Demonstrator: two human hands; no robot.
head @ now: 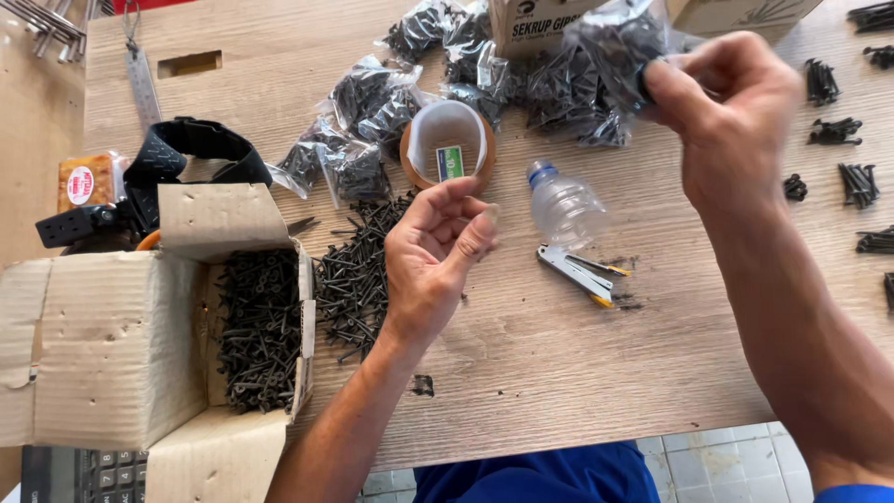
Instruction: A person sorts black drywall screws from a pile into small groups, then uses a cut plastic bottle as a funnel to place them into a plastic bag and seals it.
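Here, right hand (736,116) pinched on bag of screws (610,56), probably sealed; left hand (438,256) empty, half-open beside loose screws (358,275); best gripped near neck.

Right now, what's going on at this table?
A person sits at a wooden table. The right hand pinches a clear bag of black screws above a pile of filled bags. The left hand hovers open and empty by loose screws spilling from a cardboard box. A stapler, a small plastic bottle and a cup lie between the hands.
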